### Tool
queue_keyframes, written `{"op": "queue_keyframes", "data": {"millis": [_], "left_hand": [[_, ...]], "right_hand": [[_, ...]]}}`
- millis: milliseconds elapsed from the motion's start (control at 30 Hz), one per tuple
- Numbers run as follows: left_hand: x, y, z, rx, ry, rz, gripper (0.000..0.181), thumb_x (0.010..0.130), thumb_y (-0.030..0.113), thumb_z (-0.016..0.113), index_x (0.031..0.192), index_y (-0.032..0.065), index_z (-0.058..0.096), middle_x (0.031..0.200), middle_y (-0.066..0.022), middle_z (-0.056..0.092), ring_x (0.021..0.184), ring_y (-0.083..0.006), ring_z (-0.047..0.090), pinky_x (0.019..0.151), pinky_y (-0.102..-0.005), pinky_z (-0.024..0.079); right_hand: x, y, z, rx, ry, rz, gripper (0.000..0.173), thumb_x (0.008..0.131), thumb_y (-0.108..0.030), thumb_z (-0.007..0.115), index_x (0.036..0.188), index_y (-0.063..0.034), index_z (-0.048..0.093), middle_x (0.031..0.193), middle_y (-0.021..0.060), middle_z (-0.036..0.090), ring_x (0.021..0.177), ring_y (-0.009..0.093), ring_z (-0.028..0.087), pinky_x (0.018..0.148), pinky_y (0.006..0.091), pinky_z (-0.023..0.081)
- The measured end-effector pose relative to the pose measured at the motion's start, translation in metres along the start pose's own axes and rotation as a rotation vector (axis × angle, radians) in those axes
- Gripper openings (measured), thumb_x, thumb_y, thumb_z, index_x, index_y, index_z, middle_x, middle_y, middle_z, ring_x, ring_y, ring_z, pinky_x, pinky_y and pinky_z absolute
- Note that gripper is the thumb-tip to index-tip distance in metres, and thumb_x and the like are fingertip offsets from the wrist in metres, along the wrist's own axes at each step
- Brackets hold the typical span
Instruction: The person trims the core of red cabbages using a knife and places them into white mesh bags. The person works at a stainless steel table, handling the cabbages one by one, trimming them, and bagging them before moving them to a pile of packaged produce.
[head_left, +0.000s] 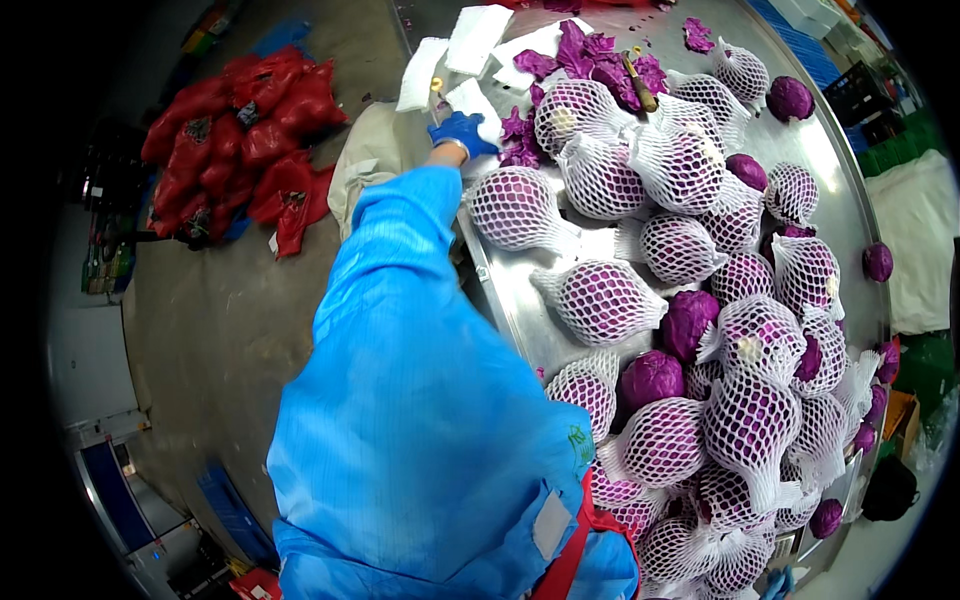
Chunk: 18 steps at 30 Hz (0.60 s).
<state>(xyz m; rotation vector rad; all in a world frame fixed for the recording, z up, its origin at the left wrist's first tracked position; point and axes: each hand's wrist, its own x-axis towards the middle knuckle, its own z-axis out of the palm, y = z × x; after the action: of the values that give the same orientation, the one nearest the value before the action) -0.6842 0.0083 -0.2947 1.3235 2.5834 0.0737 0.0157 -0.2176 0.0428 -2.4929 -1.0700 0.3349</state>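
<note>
My left hand (463, 135), in a blue glove, reaches to the table's far left corner. It rests at the lower end of a flat white foam net sleeve (472, 101); whether its fingers grip the sleeve is hidden. More flattened foam sleeves (480, 37) lie just beyond. Beside them is a heap of torn purple cabbage leaves (577, 56), with a knife (643, 91) lying on it. Netted red cabbages (517, 206) cover much of the steel table (525, 300) to the right. Among them sit bare red cabbages (688, 322). My right hand is out of view.
Full red mesh sacks (240, 127) are piled on the floor at left. A pale sack (371, 154) stands against the table's left edge. Loose cabbages (877, 261) lie along the right rim. Beyond it are a white sack (915, 240) and dark crates (859, 94).
</note>
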Motion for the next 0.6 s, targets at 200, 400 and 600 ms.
{"op": "queue_keyframes", "data": {"millis": [200, 400, 600], "left_hand": [[0.022, -0.026, -0.008, -0.523, 0.429, 0.339, 0.038, 0.079, 0.024, 0.058, 0.112, 0.0079, 0.054, 0.110, -0.0091, 0.055, 0.100, -0.0266, 0.052, 0.088, -0.0354, 0.039], [-0.155, 0.211, -0.184, -1.263, -0.319, 0.988, 0.043, 0.069, 0.003, 0.064, 0.110, 0.0026, 0.055, 0.109, -0.0097, 0.055, 0.102, -0.0184, 0.051, 0.088, -0.0290, 0.039], [-0.344, 0.411, -0.155, -0.838, -1.025, 1.821, 0.040, 0.068, 0.007, 0.068, 0.106, 0.0036, 0.056, 0.106, -0.0108, 0.056, 0.103, -0.0232, 0.050, 0.090, -0.0349, 0.037]], "right_hand": [[0.063, 0.039, 0.014, 0.146, -0.067, -0.389, 0.024, 0.086, -0.011, 0.049, 0.104, 0.0034, 0.056, 0.100, 0.0106, 0.059, 0.092, 0.018, 0.054, 0.083, 0.0275, 0.042], [0.092, -0.037, 0.038, 0.664, -0.276, -0.447, 0.030, 0.088, -0.016, 0.047, 0.113, -0.0003, 0.053, 0.106, 0.0104, 0.057, 0.080, 0.016, 0.059, 0.072, 0.0246, 0.047], [0.093, -0.045, 0.059, 1.199, -0.624, -0.653, 0.042, 0.083, -0.015, 0.057, 0.123, -0.0062, 0.045, 0.104, 0.0047, 0.057, 0.083, 0.009, 0.058, 0.066, 0.0183, 0.046]]}}
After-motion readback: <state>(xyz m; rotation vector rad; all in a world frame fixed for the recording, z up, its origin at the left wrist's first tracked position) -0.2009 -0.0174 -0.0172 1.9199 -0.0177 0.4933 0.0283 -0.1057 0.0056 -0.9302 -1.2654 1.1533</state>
